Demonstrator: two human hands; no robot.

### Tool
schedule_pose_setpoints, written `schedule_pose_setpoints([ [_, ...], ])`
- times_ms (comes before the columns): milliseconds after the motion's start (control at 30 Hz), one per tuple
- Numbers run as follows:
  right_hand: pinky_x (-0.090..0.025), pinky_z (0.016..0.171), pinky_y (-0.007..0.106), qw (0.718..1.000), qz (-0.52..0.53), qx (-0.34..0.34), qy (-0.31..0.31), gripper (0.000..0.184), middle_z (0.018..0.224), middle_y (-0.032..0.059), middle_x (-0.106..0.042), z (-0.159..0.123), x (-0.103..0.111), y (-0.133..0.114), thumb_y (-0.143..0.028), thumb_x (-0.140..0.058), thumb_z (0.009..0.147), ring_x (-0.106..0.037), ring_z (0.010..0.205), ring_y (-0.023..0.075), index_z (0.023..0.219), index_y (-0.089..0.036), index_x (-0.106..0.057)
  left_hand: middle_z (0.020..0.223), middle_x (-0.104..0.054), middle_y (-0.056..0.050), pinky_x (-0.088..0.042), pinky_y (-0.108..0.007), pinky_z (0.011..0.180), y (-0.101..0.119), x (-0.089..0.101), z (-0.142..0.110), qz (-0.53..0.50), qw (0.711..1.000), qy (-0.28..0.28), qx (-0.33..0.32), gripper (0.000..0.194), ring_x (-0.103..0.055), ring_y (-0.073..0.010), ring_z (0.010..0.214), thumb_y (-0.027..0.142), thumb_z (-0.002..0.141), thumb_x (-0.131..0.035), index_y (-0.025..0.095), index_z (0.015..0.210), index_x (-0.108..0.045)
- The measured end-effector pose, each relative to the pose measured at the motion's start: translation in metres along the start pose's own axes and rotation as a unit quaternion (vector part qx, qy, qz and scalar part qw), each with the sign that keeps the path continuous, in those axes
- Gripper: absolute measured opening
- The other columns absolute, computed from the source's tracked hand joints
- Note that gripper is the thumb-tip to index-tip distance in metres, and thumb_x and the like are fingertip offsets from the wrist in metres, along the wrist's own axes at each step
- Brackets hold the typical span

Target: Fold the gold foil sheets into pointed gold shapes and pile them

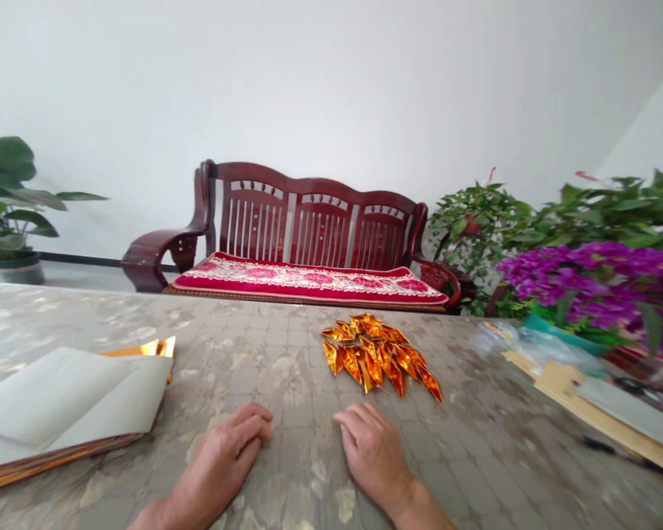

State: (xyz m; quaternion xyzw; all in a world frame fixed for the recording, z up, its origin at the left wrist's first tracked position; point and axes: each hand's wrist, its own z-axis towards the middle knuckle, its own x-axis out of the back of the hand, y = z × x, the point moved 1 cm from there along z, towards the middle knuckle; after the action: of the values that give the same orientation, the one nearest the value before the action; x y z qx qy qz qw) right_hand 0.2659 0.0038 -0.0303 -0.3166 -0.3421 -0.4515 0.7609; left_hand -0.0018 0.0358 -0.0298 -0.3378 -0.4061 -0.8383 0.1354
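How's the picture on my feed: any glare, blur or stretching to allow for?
Head view: pale glare washes the tablecloth at far left; the folded gold papers throw bright glints; the purple flowers toward the right edge look soft and stretched; left hand and right hand show fairly clearly.

We rest our left hand (226,455) and right hand (374,455) on the table (226,346); gold paper shapes (373,355) lie toward its far edge, paper sheets (77,401) left of our left hand.

Bright, diffuse light. Glare on table (301,460), far left; glints on folded foil pieces (385,359). Edges stretched; purple flowers (602,283) blurred.
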Motion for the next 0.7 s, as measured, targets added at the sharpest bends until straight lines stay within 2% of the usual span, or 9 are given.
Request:
schedule_pose_setpoints([
  [167, -0.039, 0.070, 0.029, 1.000, -0.002, 0.009, 0.000, 0.024, 0.080, 0.0003, -0.064, -0.001, -0.002, 0.000, -0.003, -0.055, 0.084, -0.057, 0.078, 0.0177, 0.089, -0.023, -0.066, 0.094, -0.069, -0.004, -0.054, -0.021, 0.077, 0.003, 0.004, 0.001, -0.019, 0.999, 0.018, -0.019, 0.025, -0.068, -0.0131, 0.085, 0.012, 0.090, -0.042, 0.022, 0.081, -0.063],
  [300, -0.040, 0.069, 0.028, 1.000, -0.001, 0.016, 0.002, 0.023, 0.079, 0.0003, -0.063, 0.000, -0.001, 0.000, -0.003, -0.055, 0.084, -0.056, 0.078, 0.0170, 0.087, -0.022, -0.066, 0.091, -0.071, -0.004, -0.054, -0.020, 0.077, 0.009, 0.010, -0.003, -0.022, 0.993, 0.088, -0.073, 0.025, -0.069, -0.0128, 0.085, 0.012, 0.094, -0.042, 0.021, 0.084, -0.064],
  [433, -0.039, 0.070, 0.028, 1.000, 0.005, 0.023, -0.007, 0.024, 0.079, -0.0001, -0.063, 0.001, -0.001, 0.000, -0.001, -0.055, 0.083, -0.056, 0.078, 0.0165, 0.086, -0.022, -0.066, 0.092, -0.073, -0.004, -0.055, -0.019, 0.075, 0.027, 0.020, -0.009, -0.019, 0.982, 0.144, -0.121, 0.025, -0.071, -0.0125, 0.084, 0.008, 0.092, -0.046, 0.022, 0.087, -0.066],
  [533, -0.039, 0.069, 0.028, 0.999, 0.004, 0.030, -0.009, 0.022, 0.078, 0.0000, -0.063, 0.002, -0.001, 0.000, -0.003, -0.056, 0.083, -0.056, 0.077, 0.0165, 0.086, -0.022, -0.066, 0.093, -0.074, -0.003, -0.056, -0.020, 0.075, 0.049, 0.035, -0.012, -0.027, 0.976, 0.165, -0.136, 0.025, -0.071, -0.0132, 0.085, 0.005, 0.089, -0.049, 0.023, 0.089, -0.066],
  [633, -0.039, 0.070, 0.028, 0.999, 0.003, 0.037, -0.011, 0.023, 0.079, -0.0002, -0.063, 0.001, -0.002, 0.000, -0.002, -0.056, 0.082, -0.056, 0.078, 0.0165, 0.086, -0.022, -0.065, 0.094, -0.074, -0.002, -0.057, -0.021, 0.072, 0.069, 0.058, -0.017, -0.013, 0.972, 0.182, -0.151, 0.025, -0.071, -0.0142, 0.085, 0.005, 0.086, -0.053, 0.026, 0.091, -0.066],
  [700, -0.039, 0.070, 0.028, 0.999, 0.003, 0.039, -0.014, 0.023, 0.080, -0.0004, -0.063, 0.001, -0.003, 0.000, -0.001, -0.056, 0.082, -0.056, 0.078, 0.0164, 0.086, -0.022, -0.065, 0.094, -0.073, -0.002, -0.057, -0.021, 0.071, 0.078, 0.076, -0.020, -0.003, 0.963, 0.217, -0.157, 0.025, -0.071, -0.0145, 0.084, 0.005, 0.085, -0.053, 0.026, 0.092, -0.065],
])
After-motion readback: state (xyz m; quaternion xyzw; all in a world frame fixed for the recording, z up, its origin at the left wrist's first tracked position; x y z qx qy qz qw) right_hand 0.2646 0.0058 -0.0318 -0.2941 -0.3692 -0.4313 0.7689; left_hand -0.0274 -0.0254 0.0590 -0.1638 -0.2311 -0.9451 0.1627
